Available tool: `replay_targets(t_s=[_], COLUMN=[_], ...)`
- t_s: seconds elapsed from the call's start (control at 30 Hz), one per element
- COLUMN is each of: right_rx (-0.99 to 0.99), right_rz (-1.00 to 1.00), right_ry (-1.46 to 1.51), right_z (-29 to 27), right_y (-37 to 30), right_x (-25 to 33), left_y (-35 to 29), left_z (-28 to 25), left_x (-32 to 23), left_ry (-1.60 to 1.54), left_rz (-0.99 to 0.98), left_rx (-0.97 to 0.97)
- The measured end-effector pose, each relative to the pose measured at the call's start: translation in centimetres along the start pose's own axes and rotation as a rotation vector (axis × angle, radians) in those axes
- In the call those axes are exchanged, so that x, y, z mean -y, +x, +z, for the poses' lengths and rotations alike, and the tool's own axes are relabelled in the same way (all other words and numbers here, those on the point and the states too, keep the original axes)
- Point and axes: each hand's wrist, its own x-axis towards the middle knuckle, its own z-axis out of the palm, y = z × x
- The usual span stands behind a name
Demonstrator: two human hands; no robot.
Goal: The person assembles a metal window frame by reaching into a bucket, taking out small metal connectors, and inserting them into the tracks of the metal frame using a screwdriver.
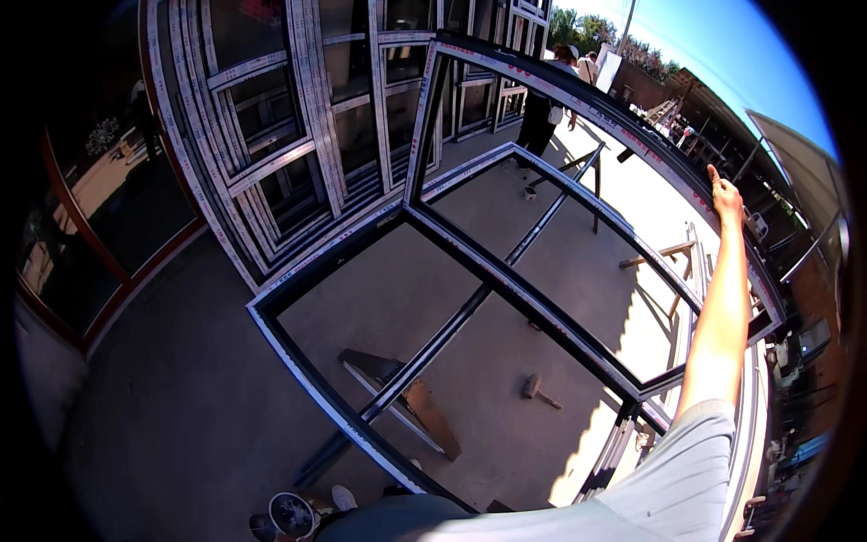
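Note:
My right hand [727,200] is closed around the upper bar of a dark window sash [519,282], with my arm stretched out and the thumb pointing up. The sash stands tilted above a larger window frame [334,423], its lower bar lying across the frame's middle. Both have dark profiles covered partly in white protective film with red print. No glass shows in either one. The larger frame rests flat on supports, which the frame partly hides. My left hand is out of view.
Several film-covered frames [271,167] lean upright at the back left. Under the work are a mallet [540,391] on the floor and a sawhorse [420,411]. A bucket [293,513] stands at the lower edge. Another person [542,117] stands beyond the sash.

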Motion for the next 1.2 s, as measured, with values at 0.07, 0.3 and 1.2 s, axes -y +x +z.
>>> replay_targets(t_s=[0.07, 0.3, 1.2], right_rx=[0.006, 0.069, -0.684], right_rz=[0.027, 0.044, -0.665], right_ry=[0.025, 0.02, 0.237], right_z=[2.5, 1.6, -3.3], right_y=[-0.1, -1.9, -18.8], right_x=[1.2, 2.1, 13.0], left_y=[-1.3, 0.8, -4.5], left_z=[0.0, -5.1, -2.9], left_x=[-0.1, -7.8, -5.1], left_ry=[0.957, -0.044, 0.16], left_rz=[0.522, -0.244, 0.067], left_rx=[-0.302, 0.001, -0.095])
